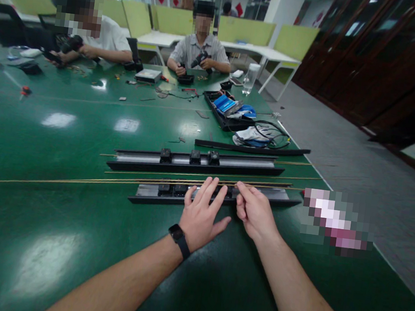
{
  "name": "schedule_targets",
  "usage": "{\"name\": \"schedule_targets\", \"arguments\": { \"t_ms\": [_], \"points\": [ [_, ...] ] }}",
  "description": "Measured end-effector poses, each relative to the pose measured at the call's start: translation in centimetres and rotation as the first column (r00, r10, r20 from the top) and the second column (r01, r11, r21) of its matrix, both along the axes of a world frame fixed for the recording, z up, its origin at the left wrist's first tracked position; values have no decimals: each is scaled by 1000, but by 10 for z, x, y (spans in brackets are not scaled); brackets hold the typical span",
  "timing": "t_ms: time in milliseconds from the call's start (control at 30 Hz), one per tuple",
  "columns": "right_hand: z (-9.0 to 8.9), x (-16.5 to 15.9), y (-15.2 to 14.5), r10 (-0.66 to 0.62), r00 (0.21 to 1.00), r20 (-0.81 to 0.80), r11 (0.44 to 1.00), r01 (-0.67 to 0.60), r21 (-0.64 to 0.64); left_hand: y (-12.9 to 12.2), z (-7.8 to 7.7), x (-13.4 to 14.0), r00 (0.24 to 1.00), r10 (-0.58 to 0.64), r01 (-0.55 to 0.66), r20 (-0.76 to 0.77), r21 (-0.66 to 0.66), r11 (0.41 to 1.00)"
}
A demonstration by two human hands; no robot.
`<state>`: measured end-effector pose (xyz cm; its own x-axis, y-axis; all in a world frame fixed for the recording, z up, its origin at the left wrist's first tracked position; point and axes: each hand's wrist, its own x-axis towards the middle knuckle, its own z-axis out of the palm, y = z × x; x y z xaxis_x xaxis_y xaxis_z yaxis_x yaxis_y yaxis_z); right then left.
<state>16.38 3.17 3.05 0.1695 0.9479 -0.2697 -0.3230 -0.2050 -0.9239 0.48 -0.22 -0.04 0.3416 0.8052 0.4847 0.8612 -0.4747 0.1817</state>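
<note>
Stretched over the near black channel, my left hand has its fingers spread, their tips at thin golden rods. Close beside it, my right hand is closed, thumb and index finger pinching at a thin golden rod above the channel. Dark blocks sit in the near channel's silvery groove, partly covered by my hands. Behind lies a second black channel with 3 dark blocks in its groove. Another golden rod runs between the two channels.
A black strip lies farther back, near gloves and a black tray of blue items. A blurred-out object lies at right by the table edge. Two people across the green table hold power drills.
</note>
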Motion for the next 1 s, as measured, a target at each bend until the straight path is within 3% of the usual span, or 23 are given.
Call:
{"name": "schedule_targets", "arguments": {
  "t_ms": [1000],
  "points": [
    [1,-1,-1,-14,1000,-1,1000,14,10,-1,3,1,1000,-1,1,-7,-3,1000]
  ]
}}
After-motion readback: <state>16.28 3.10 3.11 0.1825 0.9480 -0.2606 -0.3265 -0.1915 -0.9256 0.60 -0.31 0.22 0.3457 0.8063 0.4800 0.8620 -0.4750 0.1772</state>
